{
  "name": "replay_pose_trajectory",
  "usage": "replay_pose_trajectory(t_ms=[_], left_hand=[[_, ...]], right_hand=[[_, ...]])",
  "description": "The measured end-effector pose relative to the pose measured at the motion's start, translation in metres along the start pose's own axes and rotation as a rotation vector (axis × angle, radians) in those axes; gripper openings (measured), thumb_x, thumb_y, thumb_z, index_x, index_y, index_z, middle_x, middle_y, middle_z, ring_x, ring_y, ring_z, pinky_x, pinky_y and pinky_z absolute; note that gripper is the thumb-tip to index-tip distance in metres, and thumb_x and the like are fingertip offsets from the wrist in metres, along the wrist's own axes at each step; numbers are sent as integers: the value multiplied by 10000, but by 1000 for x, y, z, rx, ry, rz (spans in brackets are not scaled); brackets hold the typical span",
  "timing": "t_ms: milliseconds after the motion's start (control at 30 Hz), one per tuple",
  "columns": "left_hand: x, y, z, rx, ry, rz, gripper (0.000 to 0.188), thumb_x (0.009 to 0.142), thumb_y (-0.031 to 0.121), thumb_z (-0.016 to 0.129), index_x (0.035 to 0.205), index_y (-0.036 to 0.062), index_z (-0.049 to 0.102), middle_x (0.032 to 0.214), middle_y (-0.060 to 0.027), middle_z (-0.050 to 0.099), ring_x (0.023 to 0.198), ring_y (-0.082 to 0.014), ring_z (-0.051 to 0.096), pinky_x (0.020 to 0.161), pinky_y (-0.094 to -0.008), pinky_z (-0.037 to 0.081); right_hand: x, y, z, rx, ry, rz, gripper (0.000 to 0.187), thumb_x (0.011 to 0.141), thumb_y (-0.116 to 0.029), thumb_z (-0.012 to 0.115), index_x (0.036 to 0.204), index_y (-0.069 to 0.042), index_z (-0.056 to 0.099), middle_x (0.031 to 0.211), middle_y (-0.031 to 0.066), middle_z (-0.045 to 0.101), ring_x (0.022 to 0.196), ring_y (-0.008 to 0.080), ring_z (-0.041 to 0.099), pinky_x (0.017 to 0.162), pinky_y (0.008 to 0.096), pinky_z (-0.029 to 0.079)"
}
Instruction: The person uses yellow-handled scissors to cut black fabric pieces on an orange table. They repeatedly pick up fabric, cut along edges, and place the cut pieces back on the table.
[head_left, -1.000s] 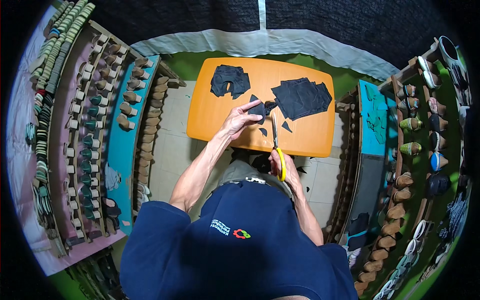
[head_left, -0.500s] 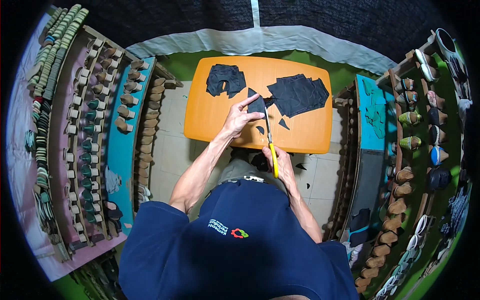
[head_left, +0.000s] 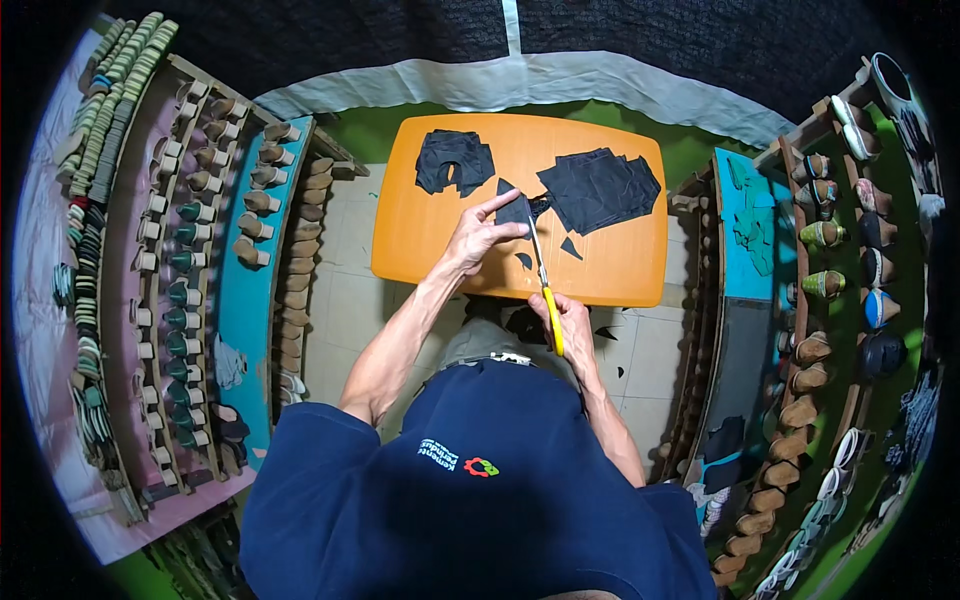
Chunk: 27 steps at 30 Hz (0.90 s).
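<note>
My left hand [head_left: 480, 235] pinches a small black fabric piece [head_left: 513, 213] between thumb and fingers, above the near half of an orange table [head_left: 420, 240]. In my right hand [head_left: 574, 328] is a pair of scissors with yellow handles [head_left: 553, 315]. Its metal blades point away from me and lie along the right edge of the held piece; whether they are parted is hard to make out. A stack of black fabric pieces [head_left: 600, 190] lies to the right, and a smaller black pile with a curved notch [head_left: 455, 158] to the left.
Small black offcuts [head_left: 571, 248] lie near the scissors, with more scraps on the tiled floor [head_left: 640, 350]. Racks of shoes and shoe forms [head_left: 183, 320] line the left side. More racked shoes [head_left: 823, 285] stand on the right. A dark curtain [head_left: 400, 45] hangs beyond the table.
The view has shifted very slightly, so the table sits a little farther right. Both hands keep nearly the same pose, with the scissors still at the fabric piece's edge.
</note>
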<state>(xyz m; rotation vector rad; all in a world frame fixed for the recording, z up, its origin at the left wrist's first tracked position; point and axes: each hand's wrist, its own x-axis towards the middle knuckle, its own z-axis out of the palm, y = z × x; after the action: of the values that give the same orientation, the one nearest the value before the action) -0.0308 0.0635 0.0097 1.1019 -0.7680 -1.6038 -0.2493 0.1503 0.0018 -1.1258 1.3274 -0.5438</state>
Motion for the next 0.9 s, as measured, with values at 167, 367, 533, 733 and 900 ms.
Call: replay_pose_trajectory(t_ms=[167, 367, 533, 733, 900], left_hand=[[3, 10, -19, -29, -76, -109, 611, 821, -29, 727, 1397, 11, 527, 1185, -70, 682, 1013, -129, 672, 904, -241, 545], [3, 30, -19, 161, -152, -159, 622, 785, -29, 749, 1375, 23, 559, 1210, -76, 672, 1021, -153, 677, 948, -268, 527], [8, 22, -21, 190, -177, -102, 637, 772, -38, 766, 1371, -1, 552, 1220, -110, 665, 1042, -186, 685, 978, -291, 524], [6, 18, -17, 206, -202, -74, 682, 756, -41, 780, 1391, 13, 539, 1264, -107, 649, 1074, -180, 669, 977, -304, 533], [2, 18, -14, 213, -209, -79, 688, 751, -46, 779, 1393, 23, 541, 1290, -102, 637, 1096, -167, 656, 990, -301, 526]], right_hand=[[-8, -5, -7, 4, -71, 37, 530, 863, -523, 736, 686, -53, 568, 547, -43, 416, 520, 65, 373, 482, 282, 300], [-9, 3, -10, -26, -117, 30, 537, 880, -535, 709, 689, -60, 549, 540, -47, 398, 509, 65, 353, 479, 281, 290], [-9, 4, -11, 7, -146, 22, 533, 893, -556, 683, 715, -66, 571, 529, -39, 433, 476, 62, 424, 437, 265, 358], [-8, 1, -9, 61, -150, 63, 521, 901, -558, 668, 761, -62, 598, 540, -31, 474, 456, 70, 476, 417, 256, 415], [-5, 2, -9, 78, -165, 75, 511, 905, -555, 665, 800, -58, 611, 546, -38, 466, 459, 69, 469, 423, 259, 422]])
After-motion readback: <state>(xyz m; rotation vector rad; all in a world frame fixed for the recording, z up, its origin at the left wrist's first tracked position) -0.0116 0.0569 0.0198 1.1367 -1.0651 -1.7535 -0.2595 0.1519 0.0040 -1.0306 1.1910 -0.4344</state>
